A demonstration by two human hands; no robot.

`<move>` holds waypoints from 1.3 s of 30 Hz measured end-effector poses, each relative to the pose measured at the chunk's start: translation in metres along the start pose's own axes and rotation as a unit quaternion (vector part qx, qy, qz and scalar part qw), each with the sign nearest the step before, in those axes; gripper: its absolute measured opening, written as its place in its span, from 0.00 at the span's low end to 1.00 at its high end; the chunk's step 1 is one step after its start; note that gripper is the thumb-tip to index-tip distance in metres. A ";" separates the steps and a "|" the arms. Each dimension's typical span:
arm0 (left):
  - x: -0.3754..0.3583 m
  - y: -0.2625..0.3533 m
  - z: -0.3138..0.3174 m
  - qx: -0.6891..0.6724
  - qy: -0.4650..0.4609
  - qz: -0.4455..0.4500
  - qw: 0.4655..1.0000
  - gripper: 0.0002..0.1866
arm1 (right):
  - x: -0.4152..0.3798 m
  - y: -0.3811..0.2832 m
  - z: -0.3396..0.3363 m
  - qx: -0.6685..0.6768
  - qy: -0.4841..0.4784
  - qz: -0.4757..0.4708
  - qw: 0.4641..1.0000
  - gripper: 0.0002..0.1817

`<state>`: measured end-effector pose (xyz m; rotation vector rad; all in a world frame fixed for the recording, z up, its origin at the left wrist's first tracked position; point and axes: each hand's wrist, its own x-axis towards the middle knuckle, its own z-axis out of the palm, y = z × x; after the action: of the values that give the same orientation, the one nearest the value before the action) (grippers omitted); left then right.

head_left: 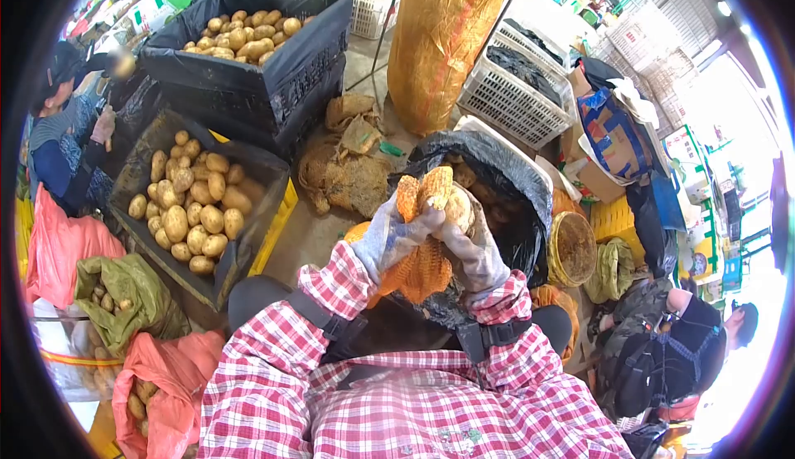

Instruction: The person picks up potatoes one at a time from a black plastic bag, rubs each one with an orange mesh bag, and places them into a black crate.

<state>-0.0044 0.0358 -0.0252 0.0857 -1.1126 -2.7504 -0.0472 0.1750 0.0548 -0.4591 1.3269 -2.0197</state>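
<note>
My left hand [387, 234], in a pale grey work glove, is closed on a crumpled orange textured cloth [421, 273], parts of which stick up above the fingers and hang below them. My right hand [479, 254], gloved alike, grips a pale potato [458, 208] from below and the side. Both hands meet in front of my chest, with the potato against the cloth. Just beyond them is a crate lined with black plastic [523, 179], potatoes lying in its shade. The fingertips are partly hidden by the cloth.
At left stand a dark-lined crate of potatoes [120, 161] and a taller black-lined bin [219, 78]. Pink [70, 235] and green sacks [149, 310] sit nearby. A basket [571, 248] is at right. One person [66, 140] works at left, another [687, 347] at right.
</note>
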 end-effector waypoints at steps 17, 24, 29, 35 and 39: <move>0.004 0.038 0.024 -0.098 0.198 0.029 0.975 0.26 | -0.004 0.036 -0.050 0.193 0.052 0.025 0.979 0.29; 0.002 0.040 0.032 -0.105 0.093 0.059 0.988 0.22 | -0.006 0.046 -0.053 -0.023 0.056 -0.078 0.995 0.36; 0.016 -0.019 0.008 -0.108 0.092 -0.010 0.990 0.19 | -0.014 0.048 -0.060 -0.108 -0.034 0.001 0.994 0.32; 0.030 -0.034 -0.018 -0.029 0.175 -0.054 0.983 0.18 | -0.018 0.025 -0.041 -0.075 -0.069 0.012 0.995 0.41; 0.009 0.041 0.009 -0.013 0.142 -0.013 0.990 0.22 | -0.017 0.018 -0.058 0.000 0.023 0.114 0.993 0.37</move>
<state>-0.0081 0.0115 0.0104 0.4752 -1.0031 -2.6653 -0.0645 0.2208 0.0154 -0.2501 1.3426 -1.8506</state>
